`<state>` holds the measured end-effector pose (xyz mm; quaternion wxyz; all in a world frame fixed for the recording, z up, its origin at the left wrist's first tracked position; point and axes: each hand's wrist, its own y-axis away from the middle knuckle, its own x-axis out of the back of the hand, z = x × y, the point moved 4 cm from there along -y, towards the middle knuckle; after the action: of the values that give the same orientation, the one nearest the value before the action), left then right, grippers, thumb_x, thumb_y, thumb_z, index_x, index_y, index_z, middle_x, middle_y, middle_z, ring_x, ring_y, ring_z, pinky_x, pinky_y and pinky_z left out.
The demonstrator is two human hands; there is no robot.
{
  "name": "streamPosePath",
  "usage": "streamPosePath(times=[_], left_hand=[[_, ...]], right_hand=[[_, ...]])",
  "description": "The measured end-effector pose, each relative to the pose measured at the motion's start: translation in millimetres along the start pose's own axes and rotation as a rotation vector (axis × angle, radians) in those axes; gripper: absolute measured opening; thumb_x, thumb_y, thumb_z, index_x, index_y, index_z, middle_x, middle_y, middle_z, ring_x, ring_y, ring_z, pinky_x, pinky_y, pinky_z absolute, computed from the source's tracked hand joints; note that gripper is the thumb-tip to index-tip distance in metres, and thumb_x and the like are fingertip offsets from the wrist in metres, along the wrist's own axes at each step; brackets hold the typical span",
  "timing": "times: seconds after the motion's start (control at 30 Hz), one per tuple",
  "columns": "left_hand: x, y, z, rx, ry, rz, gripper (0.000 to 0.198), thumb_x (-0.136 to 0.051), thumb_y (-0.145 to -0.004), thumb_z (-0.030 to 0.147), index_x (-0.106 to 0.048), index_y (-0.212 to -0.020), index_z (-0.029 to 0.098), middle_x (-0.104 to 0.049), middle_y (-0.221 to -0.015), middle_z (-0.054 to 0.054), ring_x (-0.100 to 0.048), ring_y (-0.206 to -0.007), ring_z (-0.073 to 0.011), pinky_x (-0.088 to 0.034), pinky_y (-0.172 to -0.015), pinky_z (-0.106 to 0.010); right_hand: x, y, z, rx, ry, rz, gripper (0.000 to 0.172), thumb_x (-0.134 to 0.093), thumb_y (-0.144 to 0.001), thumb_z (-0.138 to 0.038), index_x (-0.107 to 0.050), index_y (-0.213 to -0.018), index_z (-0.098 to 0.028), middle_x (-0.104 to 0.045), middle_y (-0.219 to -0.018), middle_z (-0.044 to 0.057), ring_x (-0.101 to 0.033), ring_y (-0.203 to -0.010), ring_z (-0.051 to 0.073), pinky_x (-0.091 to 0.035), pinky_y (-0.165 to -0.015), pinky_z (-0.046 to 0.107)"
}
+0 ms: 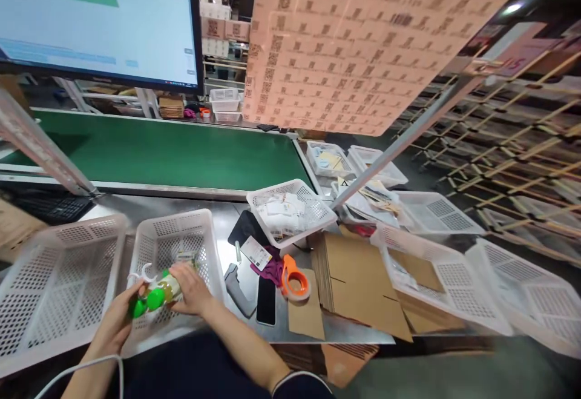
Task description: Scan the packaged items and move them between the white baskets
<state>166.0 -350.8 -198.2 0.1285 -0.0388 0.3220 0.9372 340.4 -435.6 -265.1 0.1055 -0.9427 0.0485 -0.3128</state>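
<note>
Both my hands hold small bottles with bright green caps [152, 298] over the near edge of a white perforated basket [206, 235]. My left hand [117, 320] grips the cap end from the left. My right hand [194, 290] wraps the bottle bodies from the right. A white plastic hook piece [144, 273] sticks up just above the caps. A white cable [86, 367] runs along my left wrist.
A second white basket [54, 278] sits to the left. To the right lie a black phone [266, 300], a grey scanner [239, 290], an orange tape dispenser [295, 279], flat cardboard [358, 284] and several more baskets [290, 208]. Behind are a green conveyor [172, 151] and a monitor [100, 17].
</note>
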Motion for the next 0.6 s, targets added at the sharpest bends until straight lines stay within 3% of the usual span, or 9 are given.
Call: streamPosePath(times=[0.07, 0.13, 0.27, 0.33, 0.4, 0.5, 0.53, 0.57, 0.6], left_hand=[[-3.6, 2, 5, -0.137, -0.061, 0.046, 0.048, -0.101, -0.054, 0.047, -0.067, -0.067, 0.016, -0.070, -0.078, -0.002, -0.065, -0.080, -0.0180, -0.055, -0.073, -0.026], [2.1, 1, 16, -0.309, -0.095, 0.120, 0.045, -0.101, -0.056, 0.047, -0.071, -0.070, 0.016, -0.073, -0.084, -0.002, -0.065, -0.087, -0.0183, -0.053, -0.077, -0.025], [24.8, -20, 45, -0.343, 0.073, 0.171, 0.043, -0.096, -0.071, 0.045, -0.064, -0.065, 0.017, -0.069, -0.079, 0.001, -0.062, -0.085, -0.0164, -0.052, -0.080, -0.024], [31.8, -29, 62, -0.352, 0.082, 0.177, 0.041, -0.096, -0.070, 0.042, -0.064, -0.064, 0.017, -0.069, -0.078, 0.000, -0.061, -0.087, -0.0165, -0.052, -0.079, -0.023], [28.7, -31, 72, -0.364, 0.050, 0.129, 0.042, -0.099, -0.063, 0.042, -0.067, -0.062, 0.016, -0.069, -0.078, 0.000, -0.060, -0.086, -0.0164, -0.050, -0.077, -0.021], [5.1, -19, 62, -0.273, 0.047, -0.019, 0.044, -0.101, -0.056, 0.046, -0.069, -0.064, 0.016, -0.072, -0.083, -0.002, -0.063, -0.088, -0.0185, -0.054, -0.079, -0.023], [-5.6, -13, 54, -0.227, 0.044, -0.063, 0.043, -0.100, -0.056, 0.046, -0.070, -0.067, 0.017, -0.074, -0.087, -0.004, -0.066, -0.092, -0.0209, -0.057, -0.083, -0.026], [-16.4, -6, 45, -0.195, 0.030, -0.098, 0.042, -0.099, -0.057, 0.046, -0.072, -0.071, 0.018, -0.076, -0.095, -0.006, -0.070, -0.100, -0.0245, -0.060, -0.091, -0.030], [-26.4, 0, 36, -0.192, -0.005, -0.125, 0.041, -0.098, -0.057, 0.048, -0.074, -0.073, 0.019, -0.078, -0.106, -0.009, -0.071, -0.110, -0.0290, -0.060, -0.101, -0.036]], right_hand=[[-7, -1, -2, -0.109, 0.036, 0.057, 0.089, -0.087, -0.076, -0.065, -0.064, -0.144, -0.012, -0.072, -0.142, 0.021, -0.066, -0.136, 0.041, -0.051, -0.122, 0.052], [-11, 6, -2, -0.228, 0.049, 0.075, 0.077, -0.091, -0.070, -0.066, -0.068, -0.127, -0.019, -0.079, -0.121, 0.014, -0.074, -0.116, 0.037, -0.060, -0.106, 0.047], [-20, 31, -1, -0.091, -0.009, -0.035, 0.074, -0.090, -0.060, -0.077, -0.070, -0.107, -0.024, -0.080, -0.102, 0.007, -0.076, -0.101, 0.034, -0.061, -0.102, 0.043], [-24, 40, 8, -0.117, -0.005, -0.089, 0.083, -0.093, -0.056, -0.077, -0.073, -0.116, -0.023, -0.081, -0.112, 0.011, -0.076, -0.109, 0.038, -0.060, -0.108, 0.049], [-24, 40, 21, -0.271, 0.009, -0.086, 0.104, -0.095, -0.059, -0.071, -0.067, -0.145, -0.020, -0.074, -0.140, 0.019, -0.069, -0.132, 0.046, -0.053, -0.121, 0.059], [-20, 22, 21, -0.267, 0.043, -0.102, 0.137, -0.094, -0.068, -0.065, -0.030, -0.177, -0.013, -0.031, -0.180, 0.031, -0.028, -0.168, 0.055, -0.021, -0.136, 0.077], [-17, 12, 15, -0.202, 0.076, -0.104, 0.138, -0.093, -0.070, -0.062, -0.024, -0.179, -0.013, -0.019, -0.184, 0.031, -0.018, -0.171, 0.056, -0.013, -0.136, 0.080], [-12, 3, 7, -0.140, 0.115, -0.093, 0.130, -0.090, -0.073, -0.055, -0.027, -0.179, -0.013, -0.019, -0.184, 0.030, -0.016, -0.171, 0.055, -0.013, -0.136, 0.081], [-7, -5, 0, -0.111, 0.149, -0.089, 0.118, -0.088, -0.073, -0.048, -0.038, -0.174, -0.013, -0.029, -0.182, 0.030, -0.025, -0.169, 0.055, -0.020, -0.135, 0.080]])
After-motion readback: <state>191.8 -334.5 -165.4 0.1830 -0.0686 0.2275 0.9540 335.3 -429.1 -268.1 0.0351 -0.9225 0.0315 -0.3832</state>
